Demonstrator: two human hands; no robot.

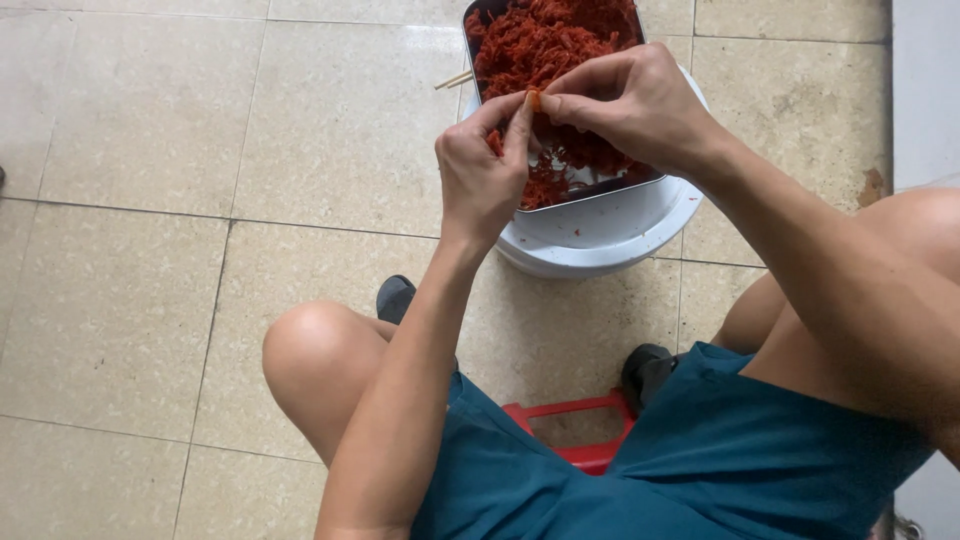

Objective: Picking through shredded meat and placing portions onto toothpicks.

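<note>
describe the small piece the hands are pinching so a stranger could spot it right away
Find the white bucket on the tiled floor, topped by a metal tray of red shreds. Above it, the left hand and right hand meet on one orange piece, paler than the shreds.

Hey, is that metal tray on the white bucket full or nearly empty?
Mostly full. The metal tray is heaped with red shredded food at its far end; bare metal shows only near the front edge, below the hands.
</note>
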